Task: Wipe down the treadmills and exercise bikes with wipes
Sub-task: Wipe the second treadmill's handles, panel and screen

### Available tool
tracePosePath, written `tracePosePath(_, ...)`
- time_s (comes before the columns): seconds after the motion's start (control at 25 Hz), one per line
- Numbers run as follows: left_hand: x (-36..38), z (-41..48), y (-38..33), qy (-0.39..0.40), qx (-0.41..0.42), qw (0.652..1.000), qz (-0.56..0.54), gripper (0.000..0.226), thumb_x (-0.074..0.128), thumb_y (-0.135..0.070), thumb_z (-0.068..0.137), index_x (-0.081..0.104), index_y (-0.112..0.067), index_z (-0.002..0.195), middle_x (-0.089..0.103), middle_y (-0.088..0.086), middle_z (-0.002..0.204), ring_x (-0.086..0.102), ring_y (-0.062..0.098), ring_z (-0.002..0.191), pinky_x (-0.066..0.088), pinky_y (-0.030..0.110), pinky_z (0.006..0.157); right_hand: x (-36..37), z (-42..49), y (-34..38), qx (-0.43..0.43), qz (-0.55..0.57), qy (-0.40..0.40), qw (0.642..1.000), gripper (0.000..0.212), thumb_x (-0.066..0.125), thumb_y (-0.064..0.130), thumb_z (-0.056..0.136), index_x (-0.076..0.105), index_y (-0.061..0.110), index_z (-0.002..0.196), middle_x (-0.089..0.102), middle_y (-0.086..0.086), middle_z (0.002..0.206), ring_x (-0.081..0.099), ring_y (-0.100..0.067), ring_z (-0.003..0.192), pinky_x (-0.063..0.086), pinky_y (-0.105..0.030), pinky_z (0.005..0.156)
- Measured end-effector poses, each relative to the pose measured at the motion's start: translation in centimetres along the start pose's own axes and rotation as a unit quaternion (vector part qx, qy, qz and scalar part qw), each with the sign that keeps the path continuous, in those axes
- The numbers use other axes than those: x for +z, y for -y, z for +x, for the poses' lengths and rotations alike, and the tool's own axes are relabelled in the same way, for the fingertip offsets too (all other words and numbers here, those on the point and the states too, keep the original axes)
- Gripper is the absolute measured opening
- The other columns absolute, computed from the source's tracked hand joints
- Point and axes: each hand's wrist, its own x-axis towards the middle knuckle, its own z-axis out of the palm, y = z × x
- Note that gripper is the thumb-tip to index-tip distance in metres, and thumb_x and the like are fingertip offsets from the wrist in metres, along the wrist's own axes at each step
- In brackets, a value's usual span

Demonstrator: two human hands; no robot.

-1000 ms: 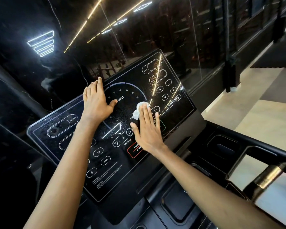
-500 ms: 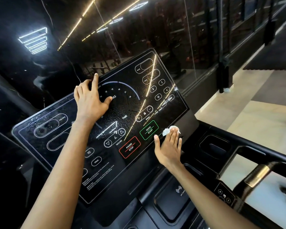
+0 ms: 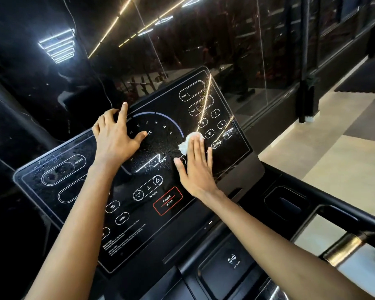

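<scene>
The small crumpled white wipe (image 3: 186, 144) is mostly hidden beneath straight fingers; only its left part shows. The green button's place is covered by the right hand (image 3: 195, 169), and the glossy black treadmill console panel (image 3: 139, 215) is cut by glare streaks to the right. That hand lies flat, fingers extended, pressing the wipe onto the panel's right half, beside the numbered keys. The left hand (image 3: 115, 138) rests spread on the far-left dial area, gripping nothing. Fine droplets speckle the panel.
</scene>
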Motion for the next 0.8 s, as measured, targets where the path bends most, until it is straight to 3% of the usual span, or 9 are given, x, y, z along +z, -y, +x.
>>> tracePosePath(0.4, 0.1, 0.1, 0.0, 0.014, -0.015, 1.000, -0.006, 0.092, 0.070, -0.057, 0.085, 0.027, -0.020, 0.157, 0.036, 0.013, 0.154, 0.030, 0.033, 0.142, 0.012, 0.046, 0.120, -1.6, 8.1, 4.7, -0.031, -0.004, -0.006, 0.999, 0.082, 0.017, 0.060, 0.102, -0.012, 0.008, 0.158, -0.018, -0.009, 0.166, -0.020, -0.021, 0.152, -0.012, -0.051, 0.123)
tracePosePath(0.52, 0.2, 0.0, 0.1, 0.012, -0.010, 1.000, 0.001, 0.092, 0.069, -0.058, 0.085, 0.026, -0.021, 0.158, 0.036, 0.012, 0.154, 0.031, 0.032, 0.140, 0.013, 0.046, 0.120, -2.0, 9.6, 5.1, -0.002, -0.014, -0.023, 1.000, 0.081, 0.014, 0.060, 0.102, -0.009, 0.008, 0.158, -0.014, -0.009, 0.166, -0.017, -0.022, 0.153, -0.008, -0.052, 0.123)
tracePosePath(0.68, 0.1, 0.0, 0.1, 0.010, -0.011, 1.000, 0.001, 0.092, 0.069, -0.057, 0.085, 0.027, -0.021, 0.158, 0.037, 0.011, 0.153, 0.032, 0.033, 0.140, 0.015, 0.047, 0.119, -2.7, 11.9, 6.0, -0.074, -0.031, -0.022, 0.997, 0.077, 0.016, 0.058, 0.103, -0.006, 0.011, 0.159, -0.011, -0.006, 0.167, -0.015, -0.020, 0.154, -0.008, -0.053, 0.123)
tracePosePath(0.8, 0.1, -0.1, 0.2, 0.015, -0.012, 1.000, 0.002, 0.093, 0.067, -0.061, 0.085, 0.026, -0.022, 0.158, 0.038, 0.010, 0.153, 0.032, 0.033, 0.139, 0.016, 0.048, 0.119, -3.7, 13.2, 4.6, -0.073, -0.053, -0.037, 0.995, 0.073, 0.012, 0.057, 0.103, -0.005, 0.014, 0.160, -0.008, -0.002, 0.168, -0.012, -0.016, 0.154, -0.007, -0.053, 0.123)
